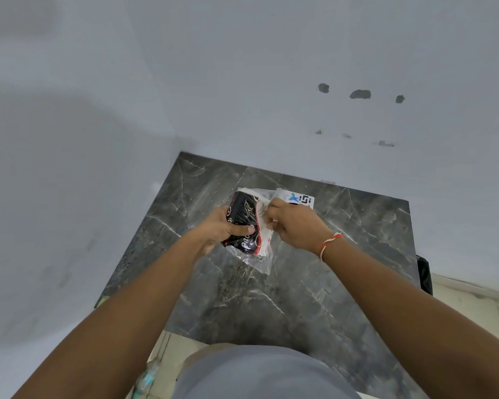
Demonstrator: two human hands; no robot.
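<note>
Pointing up-frame, the black plastic-wrapped fabric packet (244,211) is gripped by the left hand (217,227) and pinched by the right hand (296,226).

White script on black packet (244,223) unreadable; square code on white label (298,199).

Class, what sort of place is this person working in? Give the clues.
Probably a bare corner of an indoor room: a dark marble-look table set against white walls with patched holes, and pale floor tiles.

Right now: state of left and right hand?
left hand: grips the black packet.
right hand: pinches the plastic wrapper around it.
</note>
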